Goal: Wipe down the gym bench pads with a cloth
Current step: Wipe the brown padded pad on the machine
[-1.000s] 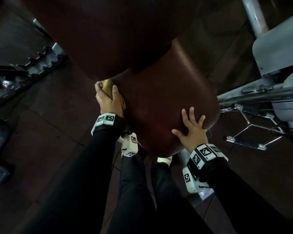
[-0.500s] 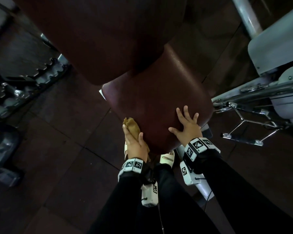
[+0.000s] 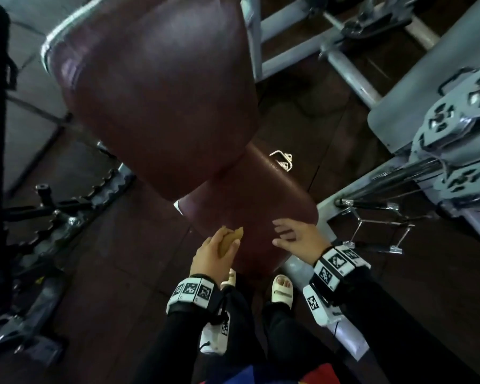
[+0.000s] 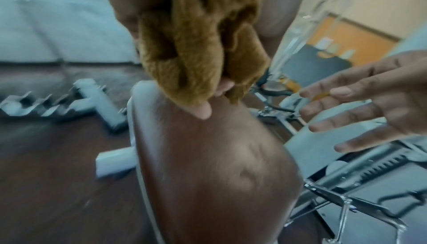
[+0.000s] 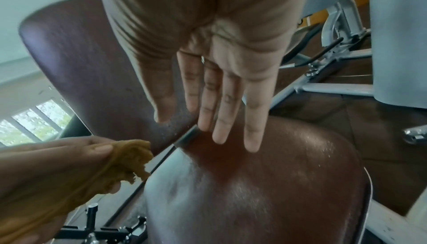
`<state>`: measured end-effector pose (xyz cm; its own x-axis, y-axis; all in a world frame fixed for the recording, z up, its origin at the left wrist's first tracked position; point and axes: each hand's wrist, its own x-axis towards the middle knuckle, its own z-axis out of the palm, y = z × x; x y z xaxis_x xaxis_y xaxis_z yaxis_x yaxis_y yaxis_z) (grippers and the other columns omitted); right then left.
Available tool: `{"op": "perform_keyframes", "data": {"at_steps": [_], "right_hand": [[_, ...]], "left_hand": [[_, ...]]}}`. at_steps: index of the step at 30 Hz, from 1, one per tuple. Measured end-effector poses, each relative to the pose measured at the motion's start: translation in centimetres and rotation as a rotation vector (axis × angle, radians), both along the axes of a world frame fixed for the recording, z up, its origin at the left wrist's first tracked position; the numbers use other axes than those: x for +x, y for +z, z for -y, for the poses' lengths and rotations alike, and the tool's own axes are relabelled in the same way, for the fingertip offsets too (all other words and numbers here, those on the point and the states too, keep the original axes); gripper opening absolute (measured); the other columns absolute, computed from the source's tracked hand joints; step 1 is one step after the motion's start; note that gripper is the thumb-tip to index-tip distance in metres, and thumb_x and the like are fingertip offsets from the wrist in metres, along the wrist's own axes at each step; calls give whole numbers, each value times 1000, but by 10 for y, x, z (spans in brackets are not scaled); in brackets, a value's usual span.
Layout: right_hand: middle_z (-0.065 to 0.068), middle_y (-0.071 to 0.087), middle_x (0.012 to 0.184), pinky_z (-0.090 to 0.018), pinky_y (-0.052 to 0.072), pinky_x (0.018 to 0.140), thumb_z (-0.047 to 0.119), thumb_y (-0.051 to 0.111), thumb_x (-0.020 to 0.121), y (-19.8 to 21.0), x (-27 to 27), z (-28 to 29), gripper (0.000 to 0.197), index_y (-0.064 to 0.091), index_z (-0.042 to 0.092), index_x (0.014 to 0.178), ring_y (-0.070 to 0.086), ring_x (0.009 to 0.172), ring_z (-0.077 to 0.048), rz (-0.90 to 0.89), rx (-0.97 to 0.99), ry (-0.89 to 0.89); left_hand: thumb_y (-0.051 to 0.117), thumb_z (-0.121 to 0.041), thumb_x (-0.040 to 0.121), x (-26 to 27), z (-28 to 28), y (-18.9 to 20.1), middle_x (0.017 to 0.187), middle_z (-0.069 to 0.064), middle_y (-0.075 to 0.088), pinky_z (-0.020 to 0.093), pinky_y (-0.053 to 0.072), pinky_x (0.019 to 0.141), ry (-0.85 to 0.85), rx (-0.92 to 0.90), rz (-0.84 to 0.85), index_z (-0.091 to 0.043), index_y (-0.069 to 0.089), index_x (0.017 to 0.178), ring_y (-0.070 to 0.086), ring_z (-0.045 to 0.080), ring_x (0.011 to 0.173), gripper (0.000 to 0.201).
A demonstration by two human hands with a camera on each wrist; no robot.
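Left hand [image 3: 212, 252] has the cloth [image 3: 229, 241] bunched up in its fist, fingers + thumb curled round it; tan/mustard cloth, wadded, a bit sticking out past the fingertips. In head view it sits at approx 6 o'clock of the seat pad [image 3: 254, 195], at the pad's near-left edge. Left wrist cam: cloth [image 4: 198, 47] hangs just over the pad's top end, can't tell if it's actually touching.

Right hand [image 3: 299, 236] is flat, fingers straight & slightly spread, holding nothing. It's at approx 5 o'clock of the seat pad, near-right corner. Right wrist cam shows the palm [image 5: 221, 50] hovering above the pad w/ a gap, fingertips pointing toward the backrest.

Backrest pad [image 3: 161, 87], same maroon vinyl, tilted up at 12 o'clock from the seat. Seat surface looks shiny, w/ fine specks in right wrist view.

Grey machine frame [image 3: 416, 87] at 2–3 o'clock, chrome cable handle [image 3: 377, 231] at 3 o'clock near the right hand. Toothed adjuster rack [image 3: 75, 214] on the floor at 9 o'clock.
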<state>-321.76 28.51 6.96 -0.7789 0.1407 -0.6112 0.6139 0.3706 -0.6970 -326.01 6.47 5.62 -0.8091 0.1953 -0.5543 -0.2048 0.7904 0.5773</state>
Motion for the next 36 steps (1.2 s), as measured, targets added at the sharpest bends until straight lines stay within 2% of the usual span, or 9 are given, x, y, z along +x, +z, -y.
{"op": "perform_keyframes", "data": {"at_steps": [3,7,15,18,22,28,31,36], "right_hand": [[5,64,101,-23,49,89,14,73,79,24,8,-5,44,59,22,120,63,97,-15,-35,-36,-14],[3,65,96,-30,51,91,10,75,77,51,15,-12,41,61,21,114,64,94,-19,-108,-44,-65],[12,63,95,-25,51,88,18,73,79,87,23,-24,41,59,27,117,63,91,-11,-178,-3,-49],[12,63,97,-24,51,85,21,72,81,98,24,-28,40,58,27,118,64,86,-9,-182,15,0],[8,64,99,-25,52,86,21,72,81,108,23,-32,39,60,23,118,65,89,-11,-195,29,40],[9,65,98,-15,50,80,22,71,82,116,23,-43,35,62,23,116,65,87,-7,-243,43,75],[8,65,98,-9,47,75,22,71,82,117,25,-49,36,62,23,116,64,84,-7,-265,53,97],[8,66,100,-13,49,79,24,72,81,118,24,-53,37,62,26,117,65,87,-7,-266,32,181]], "left_hand": [[54,-54,86,-10,-3,30,118,-9,58,40,47,92,-119,-18,-51,-49,48,118,59,19,104,33],[55,-54,86,-17,-8,67,126,-14,56,37,47,94,-190,4,-113,-46,47,124,58,15,109,39],[58,-52,85,-20,-19,114,129,-22,52,37,46,96,-301,22,-152,-49,46,122,56,9,112,39],[59,-51,84,-17,-22,124,129,-24,52,36,47,96,-339,27,-170,-50,46,121,56,7,113,39],[59,-51,84,-13,-28,133,130,-26,50,34,45,97,-351,19,-188,-52,46,121,55,6,114,40],[58,-53,83,-6,-33,137,121,-30,54,31,46,95,-331,-6,-186,-53,34,127,57,4,110,50],[60,-52,83,0,-35,136,120,-33,54,31,46,97,-292,-7,-171,-50,35,129,58,5,111,53],[59,-53,83,16,-36,140,115,-28,57,33,49,93,-255,-54,-186,-48,41,124,60,7,105,45]]}}
